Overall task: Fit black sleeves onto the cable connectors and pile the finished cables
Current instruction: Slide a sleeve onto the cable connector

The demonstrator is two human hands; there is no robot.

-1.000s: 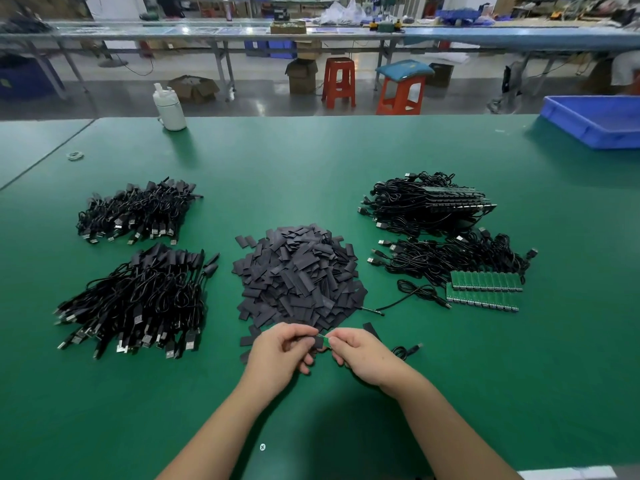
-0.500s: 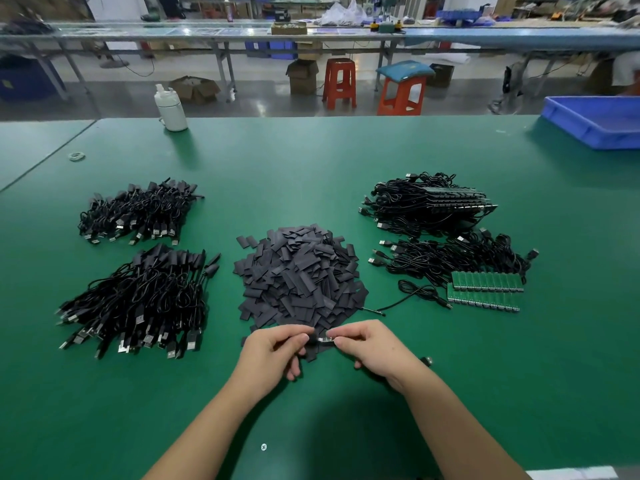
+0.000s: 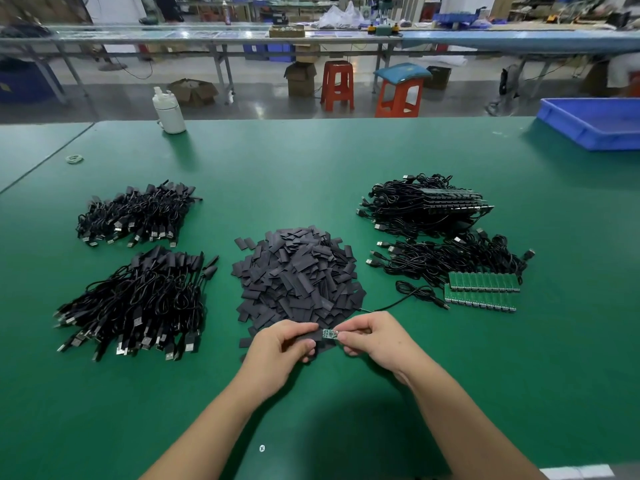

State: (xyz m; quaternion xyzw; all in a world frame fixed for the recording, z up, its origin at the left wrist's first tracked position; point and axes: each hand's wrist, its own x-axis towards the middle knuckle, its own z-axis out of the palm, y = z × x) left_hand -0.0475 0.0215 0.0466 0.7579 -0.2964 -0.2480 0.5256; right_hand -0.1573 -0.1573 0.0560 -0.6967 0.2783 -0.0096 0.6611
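Both hands now sit slightly farther forward, at the near edge of the heap of flat black sleeves (image 3: 298,278). Left hand (image 3: 280,351) pinches one black sleeve (image 3: 306,336); right hand (image 3: 375,341) pinches the small green connector board (image 3: 329,333), partly inserted, above the green table (image 3: 311,168).

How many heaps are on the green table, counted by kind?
Cable heaps: 4, two left, two right
Black sleeve heap: 1
Total: 5
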